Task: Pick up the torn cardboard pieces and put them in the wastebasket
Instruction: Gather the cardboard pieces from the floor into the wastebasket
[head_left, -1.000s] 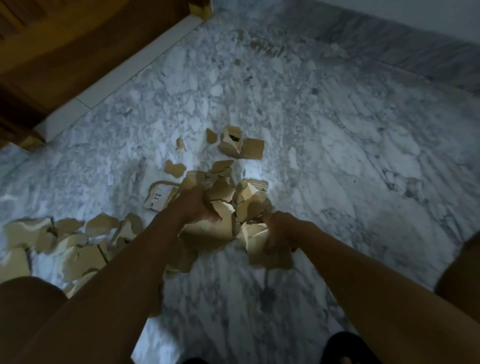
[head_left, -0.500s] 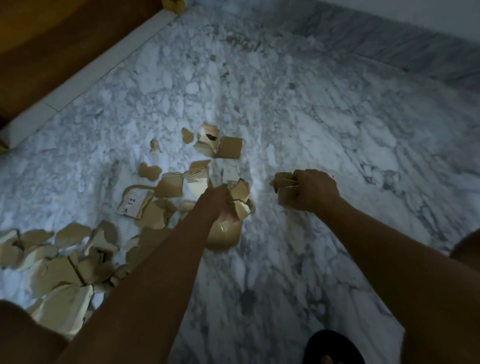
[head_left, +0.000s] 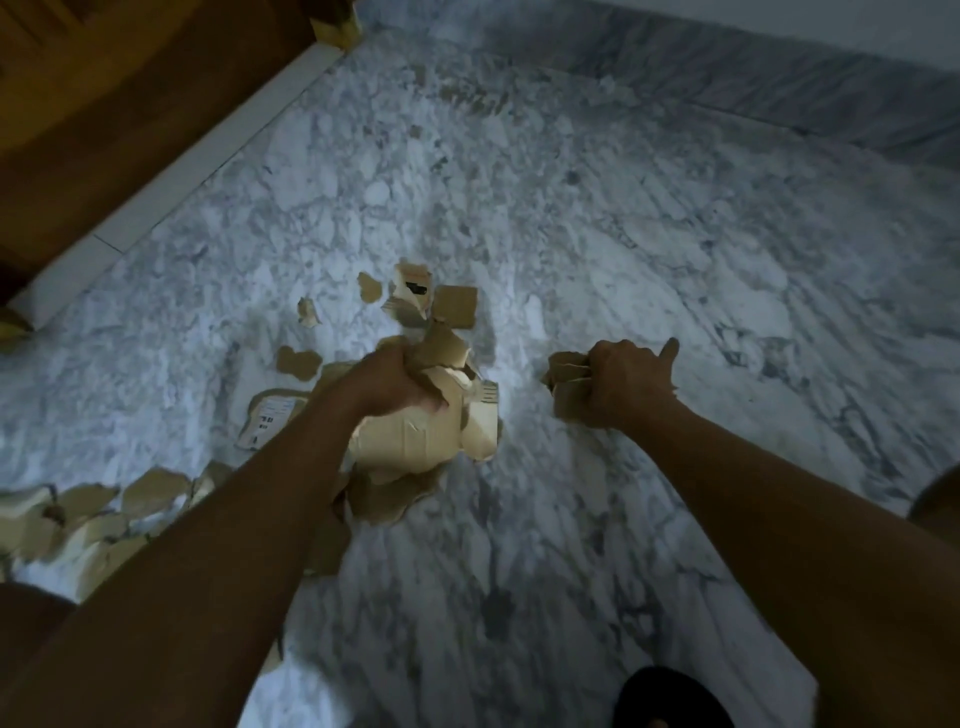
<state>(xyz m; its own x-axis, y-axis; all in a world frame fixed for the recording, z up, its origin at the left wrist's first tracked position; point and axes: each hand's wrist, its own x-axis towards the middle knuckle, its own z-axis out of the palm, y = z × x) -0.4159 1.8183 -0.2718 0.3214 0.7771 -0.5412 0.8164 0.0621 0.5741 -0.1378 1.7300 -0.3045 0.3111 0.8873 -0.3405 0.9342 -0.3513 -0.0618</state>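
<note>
My left hand (head_left: 387, 382) grips a thick bundle of torn brown cardboard pieces (head_left: 421, 441), lifted off the marble floor at the centre. To its right, my right hand (head_left: 621, 382) holds a smaller wad of cardboard scraps (head_left: 563, 384) in a fist, thumb sticking out. Several loose pieces lie beyond the left hand (head_left: 454, 306), and a piece with a white label (head_left: 265, 418) lies left of my forearm. A larger spread of pieces (head_left: 88, 519) covers the floor at the lower left. No wastebasket is in view.
The marble floor (head_left: 597, 234) stretches ahead and to the right. A wooden door with a white sill (head_left: 156, 208) runs along the upper left. A grey skirting and wall (head_left: 779, 88) close the far side. My knee (head_left: 26, 623) and a dark sandal (head_left: 670, 696) show below.
My left hand has lifted its bundle higher, with more pieces in it. My right hand keeps its wad out to the right, thumb now extended.
</note>
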